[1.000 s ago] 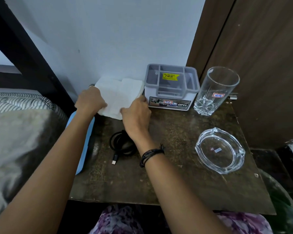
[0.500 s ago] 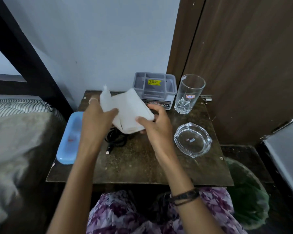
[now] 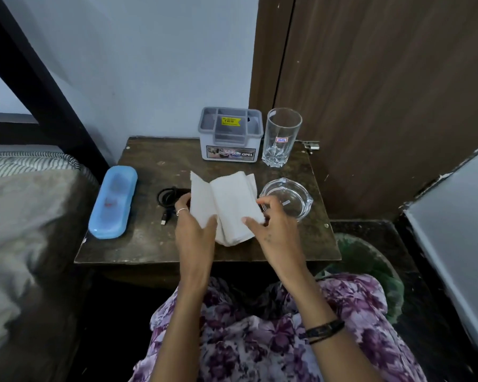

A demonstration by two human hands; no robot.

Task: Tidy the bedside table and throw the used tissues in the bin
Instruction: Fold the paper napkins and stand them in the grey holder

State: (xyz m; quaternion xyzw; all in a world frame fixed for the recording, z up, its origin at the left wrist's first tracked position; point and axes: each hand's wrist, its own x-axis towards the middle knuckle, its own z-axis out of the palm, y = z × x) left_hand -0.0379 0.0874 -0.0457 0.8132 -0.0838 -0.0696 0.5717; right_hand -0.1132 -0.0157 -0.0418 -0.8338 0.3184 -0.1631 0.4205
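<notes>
I hold a stack of white tissues (image 3: pixel 228 205) above the middle of the dark wooden bedside table (image 3: pixel 149 244). My left hand (image 3: pixel 195 227) pinches the left edge of the tissues. My right hand (image 3: pixel 271 224) grips their right side with thumb and fingers. The tissues are partly folded and hang down between both hands. A bin with a green liner (image 3: pixel 370 260) stands on the floor to the right of the table, partly hidden by my arm and dress.
On the table lie a blue plastic case (image 3: pixel 113 202), a coiled black cable (image 3: pixel 168 198), a grey organiser box (image 3: pixel 230 137), a tall empty glass (image 3: pixel 282 137) and a glass ashtray (image 3: pixel 290 198). A bed is at the left, a wooden door behind.
Both hands lifted the tissues from the back of the table and drew them toward me. The camera pulled back, bringing the whole table and bin into view.
</notes>
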